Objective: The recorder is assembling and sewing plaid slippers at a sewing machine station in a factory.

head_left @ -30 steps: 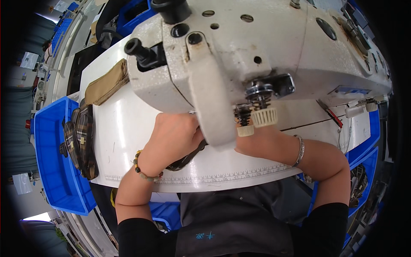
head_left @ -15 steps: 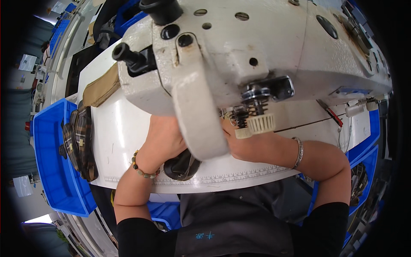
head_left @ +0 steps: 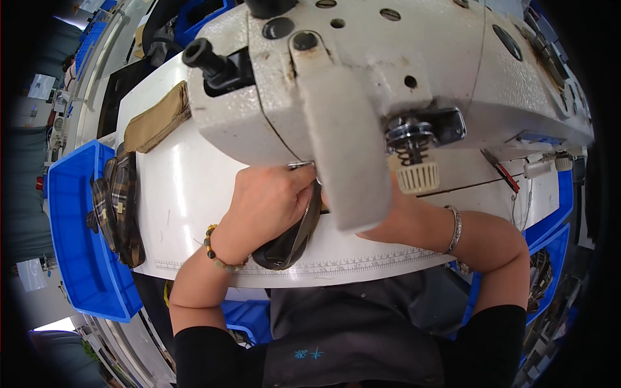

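Observation:
A dark zippered pouch piece [head_left: 284, 249] lies on the white table under the sewing machine head [head_left: 362, 84], its metal zip running up toward the machine. My left hand [head_left: 275, 197] is closed on its upper end, thumb and fingers pinched together. A small shiny metal part shows by these fingertips; its kind is unclear. My right hand [head_left: 401, 210] is on the other side of the pouch, partly behind the machine's pale lever [head_left: 349, 149]. That lever hides its fingers, so their grip does not show.
A blue bin [head_left: 90, 258] with plaid fabric pieces [head_left: 119, 207] stands at the left. Tan fabric pieces [head_left: 157, 119] lie on the table at far left. Red-handled tool [head_left: 508, 178] lies at right, near another blue bin [head_left: 559, 242]. A printed ruler [head_left: 362, 262] follows the table's near edge.
The machine sits farther right and higher in the picture as the view shifts. My left hand has moved slightly right relative to the table, and more of the pouch's zip shows.

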`<state>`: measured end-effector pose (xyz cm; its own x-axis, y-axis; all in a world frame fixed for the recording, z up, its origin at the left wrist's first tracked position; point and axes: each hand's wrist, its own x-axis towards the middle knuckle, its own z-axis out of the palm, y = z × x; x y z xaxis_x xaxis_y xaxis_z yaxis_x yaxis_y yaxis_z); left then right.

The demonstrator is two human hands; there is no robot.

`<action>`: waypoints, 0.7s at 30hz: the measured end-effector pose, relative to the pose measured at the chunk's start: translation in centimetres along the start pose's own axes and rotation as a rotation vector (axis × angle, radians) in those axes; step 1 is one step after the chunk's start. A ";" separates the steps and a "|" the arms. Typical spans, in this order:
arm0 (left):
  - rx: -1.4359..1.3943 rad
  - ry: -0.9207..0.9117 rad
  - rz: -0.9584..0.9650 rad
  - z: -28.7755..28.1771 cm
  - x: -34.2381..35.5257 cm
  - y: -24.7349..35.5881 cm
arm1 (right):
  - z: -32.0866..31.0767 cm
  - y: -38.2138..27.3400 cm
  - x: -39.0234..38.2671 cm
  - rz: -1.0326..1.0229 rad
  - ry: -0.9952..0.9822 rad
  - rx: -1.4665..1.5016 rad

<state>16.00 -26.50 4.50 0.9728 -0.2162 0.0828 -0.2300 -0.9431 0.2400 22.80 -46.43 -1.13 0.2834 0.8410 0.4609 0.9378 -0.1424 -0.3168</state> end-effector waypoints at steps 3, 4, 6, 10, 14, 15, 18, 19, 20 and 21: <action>0.007 0.000 0.000 -0.1 -0.1 0.2 | -0.2 0.0 0.0 -0.018 0.070 0.032; 0.019 -0.032 -0.027 0.0 -0.1 0.2 | -0.5 -0.2 0.1 -0.040 0.077 -0.038; 0.031 -0.063 -0.052 0.0 -0.1 0.3 | -0.8 -0.3 0.1 -0.061 0.083 -0.110; -0.072 -0.032 -0.065 0.1 0.1 0.7 | -0.9 -0.1 0.1 -0.057 0.107 -0.140; -0.032 -0.150 -0.114 -0.5 0.1 0.6 | -0.6 0.3 0.1 -0.068 0.136 -0.106; -0.030 -0.151 -0.109 -1.0 -0.1 0.4 | -0.2 0.5 -0.1 -0.065 0.139 -0.108; -0.067 -0.134 0.039 -1.9 -0.6 -0.3 | 0.7 0.9 -0.3 -0.016 0.107 0.010; -0.063 -0.064 0.090 -1.8 -0.6 -0.5 | 0.7 0.7 -0.2 0.005 0.128 0.004; -0.058 0.006 0.142 -1.8 -0.6 -0.7 | 0.7 0.6 -0.1 0.026 0.150 -0.001; -0.053 0.004 0.146 -2.0 -0.4 -0.7 | 0.7 0.6 -0.1 0.027 0.156 -0.002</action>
<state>15.70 -25.29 6.23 0.9290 -0.3485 0.1247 -0.3699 -0.8871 0.2761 23.19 -46.25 -1.91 0.3363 0.7457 0.5752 0.9297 -0.1653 -0.3292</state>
